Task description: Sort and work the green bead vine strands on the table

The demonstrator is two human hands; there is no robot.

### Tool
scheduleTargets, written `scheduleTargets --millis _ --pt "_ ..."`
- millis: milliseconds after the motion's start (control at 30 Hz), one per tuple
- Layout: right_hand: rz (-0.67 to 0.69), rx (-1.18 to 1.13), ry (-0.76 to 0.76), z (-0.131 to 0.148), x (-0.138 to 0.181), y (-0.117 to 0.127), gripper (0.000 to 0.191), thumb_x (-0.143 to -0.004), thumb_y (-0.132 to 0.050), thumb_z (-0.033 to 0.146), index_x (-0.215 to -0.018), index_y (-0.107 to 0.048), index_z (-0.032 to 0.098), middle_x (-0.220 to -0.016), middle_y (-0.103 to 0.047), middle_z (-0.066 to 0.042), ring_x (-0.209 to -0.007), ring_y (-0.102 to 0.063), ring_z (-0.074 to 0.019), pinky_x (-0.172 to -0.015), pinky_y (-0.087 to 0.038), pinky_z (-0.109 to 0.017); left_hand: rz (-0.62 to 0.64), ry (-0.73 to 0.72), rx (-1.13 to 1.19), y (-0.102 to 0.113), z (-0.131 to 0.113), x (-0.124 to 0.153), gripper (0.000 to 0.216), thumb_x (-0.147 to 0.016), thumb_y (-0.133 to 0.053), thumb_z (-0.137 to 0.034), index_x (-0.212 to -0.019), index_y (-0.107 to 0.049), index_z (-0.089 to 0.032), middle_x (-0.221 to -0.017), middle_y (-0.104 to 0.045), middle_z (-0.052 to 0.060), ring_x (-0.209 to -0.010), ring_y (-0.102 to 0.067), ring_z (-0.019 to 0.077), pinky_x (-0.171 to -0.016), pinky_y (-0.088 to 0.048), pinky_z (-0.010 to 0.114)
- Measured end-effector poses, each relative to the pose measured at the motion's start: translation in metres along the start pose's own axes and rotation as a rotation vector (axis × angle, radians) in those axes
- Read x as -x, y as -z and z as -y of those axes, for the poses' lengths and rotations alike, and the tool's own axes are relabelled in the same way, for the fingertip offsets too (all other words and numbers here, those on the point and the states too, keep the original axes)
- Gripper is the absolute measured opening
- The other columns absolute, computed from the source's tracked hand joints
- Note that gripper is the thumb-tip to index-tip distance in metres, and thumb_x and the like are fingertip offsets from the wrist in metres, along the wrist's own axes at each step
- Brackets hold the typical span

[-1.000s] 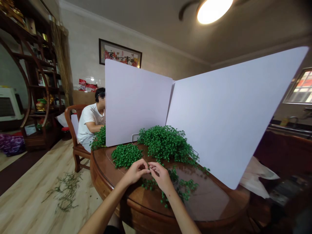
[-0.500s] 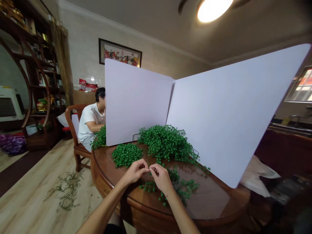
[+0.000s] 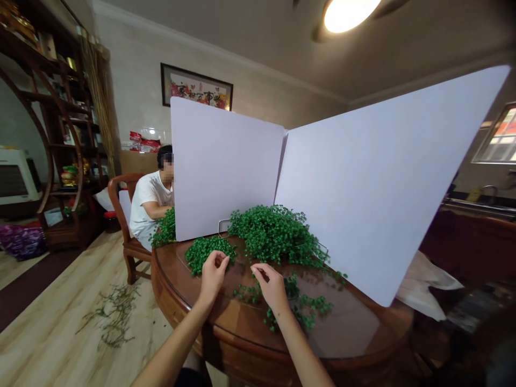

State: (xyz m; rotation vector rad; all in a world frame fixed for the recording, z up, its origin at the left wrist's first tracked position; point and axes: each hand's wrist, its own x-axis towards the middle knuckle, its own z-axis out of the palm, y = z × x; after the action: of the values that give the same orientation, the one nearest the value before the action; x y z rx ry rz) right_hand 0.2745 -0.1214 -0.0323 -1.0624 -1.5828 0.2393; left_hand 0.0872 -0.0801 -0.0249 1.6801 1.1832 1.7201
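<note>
My left hand (image 3: 212,276) hovers just in front of a small heap of green beaded sprigs (image 3: 207,251), its fingers curled in a pinch; what it holds is too small to make out. My right hand (image 3: 272,285) is pinched too, above loose green sprigs (image 3: 303,310) scattered on the round wooden table (image 3: 226,328). A bigger mound of the same greenery (image 3: 276,234) lies behind both hands, against the white boards.
Two white divider boards (image 3: 363,183) stand on the table behind the greenery. Another person in a white shirt (image 3: 150,200) sits on a wooden chair at the far left of the table. Plant scraps (image 3: 113,314) litter the floor. Shelves (image 3: 48,134) line the left wall.
My hands were touching at the fingertips; now they have parted. The left hand moved up and left toward the small heap, the right stayed near the loose sprigs.
</note>
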Motion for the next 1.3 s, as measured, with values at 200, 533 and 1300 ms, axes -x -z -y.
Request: scheduleTargets --millis 200,533,1300 --pt "0.0 -0.106 -0.068 0.004 0.001 0.0 0.04 -0.088 -0.054 0.054 -0.083 -0.07 0.019 -0.077 -0.065 -0.006 -0.063 -0.059 -0.0167 -0.059 -0.049 -0.026 -0.105 0.111 0.023 0.002 0.004 0.001 0.024 -0.084 -0.058 -0.041 -0.095 -0.053 -0.02 -0.075 -0.058 0.0 -0.068 -0.057 0.0164 -0.064 -0.044 0.026" --pt "0.038 -0.187 -0.11 0.003 0.003 -0.003 0.036 -0.086 -0.057 0.052 -0.084 -0.067 0.018 -0.082 -0.07 -0.007 -0.075 -0.066 -0.0202 -0.067 -0.053 -0.027 0.641 -0.019 0.108 -0.005 -0.021 0.014 0.032 -0.085 -0.06 -0.046 -0.087 -0.068 -0.016 -0.082 -0.064 0.003 -0.073 -0.056 0.0146 -0.068 -0.044 0.024" --pt "0.255 -0.176 -0.138 0.007 0.007 0.005 0.027 -0.086 -0.058 0.042 -0.091 -0.07 0.019 -0.082 -0.071 -0.005 -0.077 -0.065 -0.0191 -0.07 -0.052 -0.027 0.688 0.139 0.338 -0.003 -0.02 0.015 0.031 -0.08 -0.065 -0.045 -0.078 -0.056 -0.015 -0.066 -0.053 -0.002 -0.061 -0.049 0.0114 -0.058 -0.039 0.022"
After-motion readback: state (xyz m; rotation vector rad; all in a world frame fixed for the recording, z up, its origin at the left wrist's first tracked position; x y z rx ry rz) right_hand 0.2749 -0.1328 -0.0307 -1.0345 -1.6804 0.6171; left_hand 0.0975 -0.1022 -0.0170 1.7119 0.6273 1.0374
